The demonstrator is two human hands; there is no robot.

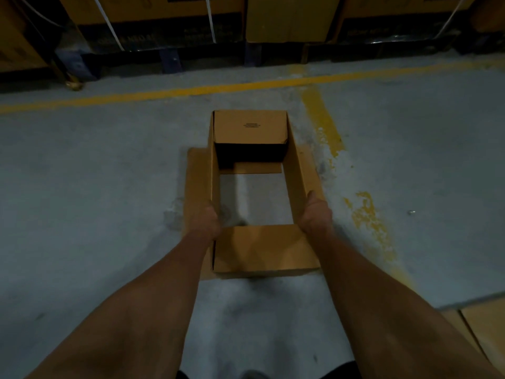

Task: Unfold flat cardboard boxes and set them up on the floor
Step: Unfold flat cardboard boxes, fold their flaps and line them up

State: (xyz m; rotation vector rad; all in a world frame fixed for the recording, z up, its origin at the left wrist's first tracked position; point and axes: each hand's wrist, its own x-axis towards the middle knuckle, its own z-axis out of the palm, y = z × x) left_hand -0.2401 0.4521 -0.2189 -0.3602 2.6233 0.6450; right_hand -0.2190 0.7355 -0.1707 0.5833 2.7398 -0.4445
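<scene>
A dim warehouse floor [109,165] of rough grey concrete fills the view, scuffed and patchy, crossed by a worn yellow painted line [191,90] that runs from left to right, with a second chipped yellow stripe [322,121] branching off toward the viewer. Along the far wall stand stacked brown cartons [289,17] on dark pallets, some bound with white straps [211,17]. In the middle of the floor sits a plain brown cardboard box [250,127], opened into a long rectangular tube with matte, smooth walls and sharp folded corners; bare concrete shows through its open middle, and small printed text marks the far inner panel. One flap lies flat on the floor to the left, and a near flap folds inward. Two bare forearms reach in from below. The left hand [209,220] grips the top edge of the box's left wall, fingers curled over it; the right hand [314,212] grips the right wall's edge the same way, thumb on top. At the lower right corner, the edges of flat cardboard sheets [481,329] lie on the floor.
</scene>
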